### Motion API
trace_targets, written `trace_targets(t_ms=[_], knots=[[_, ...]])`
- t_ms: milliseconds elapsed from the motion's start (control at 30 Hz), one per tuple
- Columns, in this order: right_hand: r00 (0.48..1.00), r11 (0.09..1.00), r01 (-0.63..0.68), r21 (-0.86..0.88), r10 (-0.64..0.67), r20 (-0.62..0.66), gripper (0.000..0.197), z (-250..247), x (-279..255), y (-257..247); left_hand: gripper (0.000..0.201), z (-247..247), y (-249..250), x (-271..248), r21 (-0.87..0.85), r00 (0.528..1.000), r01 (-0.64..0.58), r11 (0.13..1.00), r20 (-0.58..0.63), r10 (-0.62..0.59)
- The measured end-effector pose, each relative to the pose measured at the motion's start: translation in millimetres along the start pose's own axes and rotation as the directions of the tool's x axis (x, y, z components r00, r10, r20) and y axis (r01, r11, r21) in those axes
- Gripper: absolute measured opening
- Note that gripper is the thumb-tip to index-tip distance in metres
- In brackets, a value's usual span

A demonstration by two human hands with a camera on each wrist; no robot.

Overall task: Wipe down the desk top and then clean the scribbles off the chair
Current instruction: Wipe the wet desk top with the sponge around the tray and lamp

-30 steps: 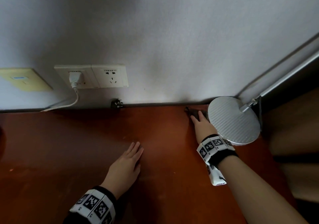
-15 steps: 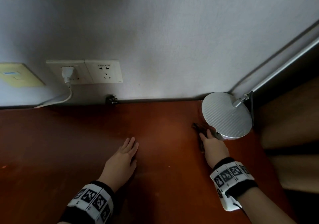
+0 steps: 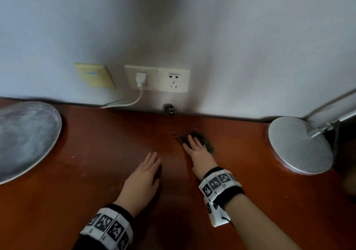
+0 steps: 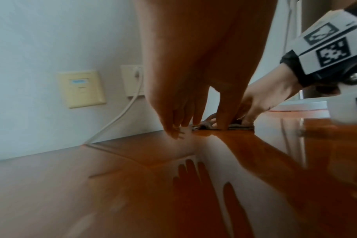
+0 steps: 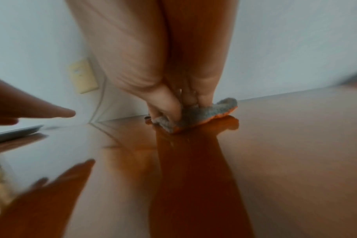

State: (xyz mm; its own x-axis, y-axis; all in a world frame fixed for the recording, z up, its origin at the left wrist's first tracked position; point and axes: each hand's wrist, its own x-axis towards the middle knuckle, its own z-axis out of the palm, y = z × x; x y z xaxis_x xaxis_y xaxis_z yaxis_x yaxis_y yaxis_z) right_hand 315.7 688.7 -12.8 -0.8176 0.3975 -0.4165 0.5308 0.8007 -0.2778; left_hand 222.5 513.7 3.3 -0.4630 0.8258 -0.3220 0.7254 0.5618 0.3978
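Right hand (image 3: 199, 153) flat on grey cloth (image 3: 200, 139), fingers (image 3: 191, 141) straight, pressing it to reddish-brown surface (image 3: 96, 153) near back wall, below double socket (image 3: 157, 78). Left hand (image 3: 141, 180) flat on surface just beside it, fingers straight, together, holding nothing. No containers; round metal tray (image 3: 25, 140) at left, cut off by frame. Lamp base (image 3: 298, 145) at right. Right wrist view alone shows cloth's (image 5: 196, 116) orange underside and bunched edge. Left wrist view: cloth (image 4: 232, 126) mostly hidden behind fingers. Small dark thing at wall foot unclear. Chair out of view.
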Motion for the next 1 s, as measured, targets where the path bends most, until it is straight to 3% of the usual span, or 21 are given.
trace_targets(t_ms=[100, 200, 267, 300, 333, 400, 433, 467, 567, 600, 667, 733, 800, 833, 900, 1000], knots=[[0.976, 0.976, 0.216, -0.04, -0.215, 0.019, 0.067, 26.4, 5.9, -67.7, 0.061, -9.1, -31.0, -13.5, -0.006, 0.995, 0.09, 0.996, -0.048, -0.09], [0.896, 0.902, 0.432, -0.025, -0.425, 0.13, 0.054, 62.8, -16.4, -134.6, 0.06, -13.9, -62.2, -26.8, -0.06, 0.984, 0.166, 0.984, -0.061, -0.169], [0.833, 0.841, 0.54, -0.034, -0.529, 0.161, 0.049, 72.4, -26.7, -151.2, 0.063, -17.2, -80.0, -35.0, -0.074, 0.98, 0.186, 0.98, -0.05, -0.19], [0.822, 0.82, 0.568, -0.066, -0.561, 0.099, 0.047, 70.5, -22.4, -147.2, 0.064, -19.5, -87.4, -38.5, -0.07, 0.981, 0.184, 0.98, -0.046, -0.188], [0.842, 0.837, 0.537, -0.105, -0.54, 0.003, 0.046, 67.3, -12.4, -137.1, 0.065, -21.9, -93.9, -41.7, -0.068, 0.982, 0.177, 0.982, -0.048, -0.181], [0.938, 0.954, 0.3, -0.025, -0.3, -0.174, 0.047, 53.1, 9.6, -105.1, 0.065, -28.1, -104.8, -47.9, -0.075, 0.983, 0.171, 0.982, -0.061, -0.176], [0.957, 0.98, 0.198, 0.024, -0.188, -0.222, 0.049, 42.4, 19.7, -88.9, 0.065, -31.3, -110.1, -51.6, -0.083, 0.981, 0.173, 0.981, -0.07, -0.179], [0.968, 0.996, 0.091, 0.021, -0.084, -0.238, 0.055, 34.0, 29.8, -75.7, 0.064, -34.5, -116.1, -55.6, -0.09, 0.98, 0.174, 0.981, -0.082, -0.181], [0.996, 0.998, -0.063, 0.01, 0.064, -0.059, 0.075, 19.7, 33.7, -76.6, 0.063, -41.8, -138.4, -68.1, -0.106, 0.976, 0.183, 0.977, -0.101, -0.193], [0.998, 0.999, -0.015, -0.028, 0.013, -0.055, 0.077, 22.4, 29.3, -92.8, 0.064, -43.2, -146.9, -71.3, -0.104, 0.975, 0.188, 0.977, -0.102, -0.199], [0.975, 0.972, 0.222, -0.074, -0.223, -0.011, 0.078, 45.2, 14.9, -136.9, 0.065, -45.2, -163.0, -76.1, -0.105, 0.973, 0.2, 0.974, -0.096, -0.21], [0.882, 0.885, 0.463, -0.052, -0.454, 0.126, 0.075, 75.1, -2.6, -183.9, 0.065, -46.8, -177.3, -78.6, -0.103, 0.973, 0.206, 0.973, -0.085, -0.215], [0.796, 0.808, 0.588, -0.047, -0.567, 0.21, 0.078, 91.4, -8.4, -211.6, 0.065, -48.8, -189.9, -81.0, -0.107, 0.973, 0.207, 0.972, -0.081, -0.216], [0.784, 0.794, 0.606, -0.052, -0.584, 0.209, 0.08, 91.6, -2.6, -214.7, 0.065, -50.5, -195.7, -82.3, -0.113, 0.973, 0.207, 0.972, -0.084, -0.217], [0.831, 0.833, 0.551, -0.051, -0.541, 0.132, 0.078, 82.3, 21.4, -208.7, 0.066, -56.1, -206.7, -86.5, -0.118, 0.972, 0.204, 0.972, -0.095, -0.215], [0.955, 0.954, 0.296, -0.05, -0.295, 0.025, 0.073, 54.3, 64.2, -195.7, 0.068, -64.0, -226.5, -94.9, -0.153, 0.964, 0.216, 0.964, -0.122, -0.235]])
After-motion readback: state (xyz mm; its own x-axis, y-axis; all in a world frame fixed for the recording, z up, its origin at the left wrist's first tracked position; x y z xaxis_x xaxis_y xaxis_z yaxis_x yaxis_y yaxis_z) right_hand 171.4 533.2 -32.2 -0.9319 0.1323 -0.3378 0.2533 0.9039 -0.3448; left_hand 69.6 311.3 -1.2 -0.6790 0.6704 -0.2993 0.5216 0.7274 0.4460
